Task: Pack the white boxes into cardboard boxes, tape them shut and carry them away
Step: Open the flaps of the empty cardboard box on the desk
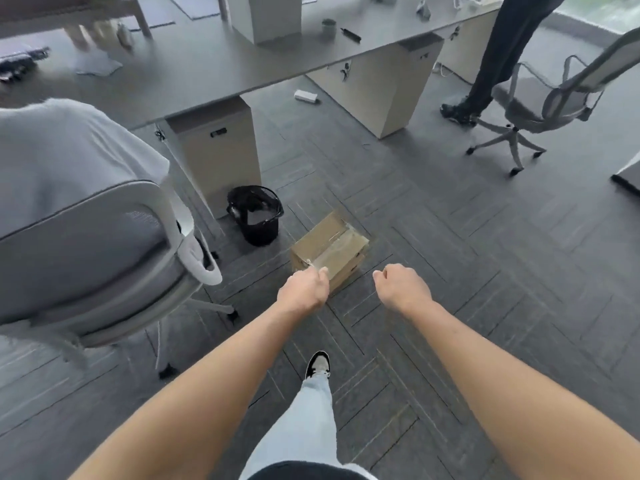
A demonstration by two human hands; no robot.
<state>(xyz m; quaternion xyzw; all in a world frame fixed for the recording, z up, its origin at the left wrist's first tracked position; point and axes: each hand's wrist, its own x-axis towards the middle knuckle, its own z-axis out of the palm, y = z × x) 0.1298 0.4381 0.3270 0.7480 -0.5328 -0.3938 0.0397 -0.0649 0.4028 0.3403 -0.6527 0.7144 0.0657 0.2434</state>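
A taped carton (329, 251) is seen on the floor (450, 271), just beyond both outstretched arms and close to a black bin (254, 213) and a counter (214, 64) leg. Clear tape is laid along its top seam and down the near side, so the flaps are judged to be sealed already; the packing and taping of this one look done, and carrying appears to be what remains. It has probably been set on the floor so that it can be taped from above and approached freely from all sides.

The left hand (304, 288) is held at the carton's near corner, with its fingers curled; a thin pale strip shows at the fingertips, possibly a loose tape end, but whether it is actually pinched cannot be told. The right hand (401, 285) is held apart from the carton, over the floor to its right, with fingers loosely curled and nothing in its grip. Both hands are placed either side of the carton, which suggests that a two-handed lift is being prepared.

One small white box (306, 96) lies on the floor under the counter, well apart from the carton. A grey chair (86, 237) stands close on the left, so little room is left on that side for a lift.
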